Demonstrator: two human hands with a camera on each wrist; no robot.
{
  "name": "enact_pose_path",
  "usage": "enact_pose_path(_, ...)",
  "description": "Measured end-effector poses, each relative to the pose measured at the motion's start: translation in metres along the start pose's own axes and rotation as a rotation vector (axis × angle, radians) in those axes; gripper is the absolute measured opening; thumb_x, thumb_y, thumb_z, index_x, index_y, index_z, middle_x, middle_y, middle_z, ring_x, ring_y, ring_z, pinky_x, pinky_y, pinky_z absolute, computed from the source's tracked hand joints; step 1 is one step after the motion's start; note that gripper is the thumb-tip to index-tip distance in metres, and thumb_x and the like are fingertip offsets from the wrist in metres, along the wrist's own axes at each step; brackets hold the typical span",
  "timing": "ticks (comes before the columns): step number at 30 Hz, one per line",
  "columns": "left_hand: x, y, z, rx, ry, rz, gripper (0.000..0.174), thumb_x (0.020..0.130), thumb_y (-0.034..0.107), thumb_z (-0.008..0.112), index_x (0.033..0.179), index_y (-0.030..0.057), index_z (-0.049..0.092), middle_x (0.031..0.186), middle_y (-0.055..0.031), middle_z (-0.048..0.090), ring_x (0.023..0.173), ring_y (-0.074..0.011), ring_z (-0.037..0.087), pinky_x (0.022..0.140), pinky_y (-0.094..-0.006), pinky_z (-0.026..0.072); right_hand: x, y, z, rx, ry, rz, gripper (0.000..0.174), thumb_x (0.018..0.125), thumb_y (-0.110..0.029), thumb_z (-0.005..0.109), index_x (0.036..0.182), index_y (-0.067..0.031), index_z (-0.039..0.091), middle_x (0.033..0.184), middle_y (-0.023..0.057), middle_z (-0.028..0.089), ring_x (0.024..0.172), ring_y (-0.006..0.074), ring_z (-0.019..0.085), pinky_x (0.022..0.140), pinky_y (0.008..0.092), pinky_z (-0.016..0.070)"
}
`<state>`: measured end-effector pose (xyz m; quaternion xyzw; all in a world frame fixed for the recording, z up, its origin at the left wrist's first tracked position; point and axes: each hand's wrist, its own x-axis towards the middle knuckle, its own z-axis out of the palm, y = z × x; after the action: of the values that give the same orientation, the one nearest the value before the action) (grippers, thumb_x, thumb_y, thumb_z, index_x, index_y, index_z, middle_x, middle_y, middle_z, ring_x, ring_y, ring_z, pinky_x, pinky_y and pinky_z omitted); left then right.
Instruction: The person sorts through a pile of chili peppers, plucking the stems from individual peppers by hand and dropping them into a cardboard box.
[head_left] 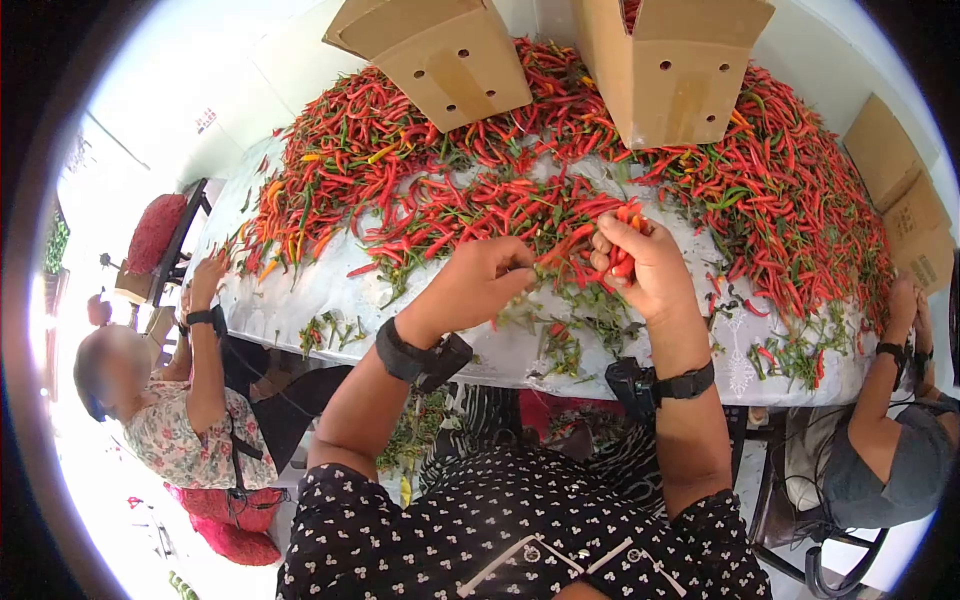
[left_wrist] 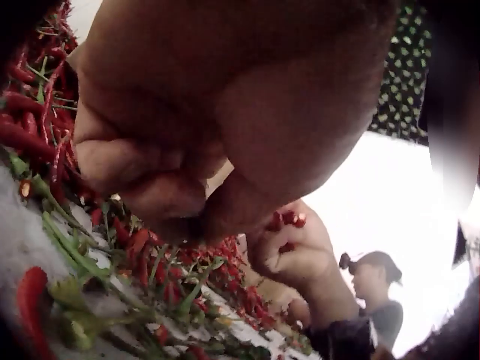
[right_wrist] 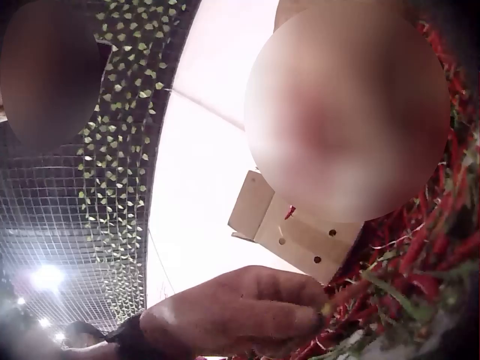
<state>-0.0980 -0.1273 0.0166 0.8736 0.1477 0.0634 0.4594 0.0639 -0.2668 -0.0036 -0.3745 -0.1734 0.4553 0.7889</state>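
Note:
Red chillies (head_left: 624, 268) are gripped in the right hand (head_left: 655, 270), whose thumb lies over them; in the left wrist view their ends (left_wrist: 289, 219) poke out of that hand (left_wrist: 300, 259). The left hand (head_left: 480, 285) is just to its left above the table, fingers curled and thumb against them. No chilli shows clearly in the left hand (left_wrist: 217, 112); anything at its fingertips is hidden. In the right wrist view, the left hand (right_wrist: 244, 311) reaches toward chillies, and a blur covers the right hand (right_wrist: 345, 112). Loose chillies (head_left: 500, 205) lie beyond both hands.
Cardboard boxes (head_left: 455, 75) (head_left: 690, 90) stand on the chilli heap at the back of the white-covered table (head_left: 355, 255). Green stems (head_left: 565, 350) are scattered near the front edge. One person (head_left: 215, 410) sits at the left, another (head_left: 885, 465) at the right.

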Motion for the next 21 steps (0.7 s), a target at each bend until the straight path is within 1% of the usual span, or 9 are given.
enact_pose_path(1,-0.002,0.001,0.001,-0.131,0.054,-0.053,0.008,0.083,0.008,0.056,0.083,0.0005,0.054,0.063,-0.0033,0.053,0.057,-0.0061,0.050,0.050,-0.0254,0.0401,0.000,0.001,0.001,-0.050,-0.013,0.031,0.015,0.079,-0.015,0.066,0.085,-0.0036,0.056,0.066,0.0053,0.056,0.051,0.0143,0.054,0.037,0.0228,0.0335)
enact_pose_path(2,-0.004,0.000,0.003,-0.134,0.059,-0.052,0.008,0.083,0.008,0.056,0.083,0.0005,0.054,0.063,-0.0033,0.053,0.057,-0.0061,0.050,0.050,-0.0254,0.0401,-0.001,0.002,0.003,-0.101,-0.025,0.063,0.015,0.079,-0.014,0.066,0.085,-0.0035,0.057,0.064,0.0048,0.055,0.050,0.0136,0.053,0.037,0.0226,0.0326)
enact_pose_path(4,-0.004,-0.001,0.008,-0.034,0.147,0.154,0.005,0.084,0.006,0.056,0.083,0.0008,0.054,0.063,-0.0017,0.052,0.056,-0.0028,0.048,0.048,-0.0230,0.0386,-0.002,0.005,0.006,-0.141,-0.025,0.074,0.014,0.079,-0.013,0.065,0.085,-0.0034,0.057,0.062,0.0038,0.054,0.049,0.0124,0.052,0.037,0.0225,0.0319)
enact_pose_path(8,-0.005,0.012,0.011,-0.011,0.207,0.194,0.006,0.082,0.005,0.058,0.084,0.0005,0.054,0.062,-0.0025,0.052,0.054,-0.0046,0.047,0.047,-0.0238,0.0384,-0.001,0.008,0.006,-0.179,-0.050,0.082,0.013,0.079,-0.012,0.064,0.085,-0.0034,0.058,0.061,0.0021,0.054,0.049,0.0111,0.052,0.037,0.0220,0.0326)
enact_pose_path(11,-0.001,0.012,0.013,0.069,0.241,0.281,0.006,0.081,0.004,0.058,0.084,0.0005,0.054,0.062,-0.0041,0.052,0.053,-0.0066,0.046,0.048,-0.0243,0.0382,-0.004,0.006,0.008,-0.194,-0.083,0.062,0.013,0.078,-0.012,0.065,0.085,-0.0033,0.059,0.062,0.0015,0.054,0.049,0.0106,0.053,0.039,0.0217,0.0345)
enact_pose_path(13,0.003,0.009,0.016,0.120,0.306,0.394,0.006,0.080,0.004,0.059,0.083,0.0005,0.054,0.061,-0.0049,0.051,0.052,-0.0073,0.046,0.048,-0.0251,0.0381,-0.005,0.005,0.011,-0.196,-0.108,0.040,0.013,0.078,-0.012,0.065,0.085,-0.0032,0.059,0.063,0.0014,0.055,0.050,0.0105,0.053,0.040,0.0215,0.0360)
enact_pose_path(17,0.002,0.016,0.016,0.121,0.284,0.352,0.008,0.079,0.005,0.060,0.081,-0.0001,0.055,0.060,-0.0046,0.050,0.053,-0.0065,0.045,0.048,-0.0249,0.0375,-0.004,0.008,0.010,-0.244,-0.083,-0.008,0.015,0.078,-0.012,0.066,0.087,-0.0028,0.059,0.066,0.0020,0.057,0.051,0.0101,0.054,0.044,0.0211,0.0398)
enact_pose_path(19,0.002,0.019,0.016,0.097,0.279,0.237,0.009,0.078,0.006,0.060,0.081,-0.0008,0.055,0.059,-0.0044,0.049,0.054,-0.0063,0.044,0.047,-0.0247,0.0367,-0.004,0.010,0.010,-0.252,-0.076,-0.026,0.015,0.078,-0.012,0.065,0.087,-0.0027,0.059,0.067,0.0022,0.058,0.052,0.0099,0.054,0.046,0.0211,0.0408)
enact_pose_path(21,0.004,0.019,0.015,0.071,0.291,0.200,0.009,0.078,0.006,0.060,0.080,-0.0010,0.055,0.059,-0.0044,0.048,0.054,-0.0064,0.044,0.048,-0.0247,0.0366,-0.005,0.011,0.012,-0.329,-0.017,-0.075,0.016,0.078,-0.012,0.065,0.088,-0.0024,0.058,0.067,0.0022,0.058,0.052,0.0095,0.054,0.045,0.0210,0.0408)
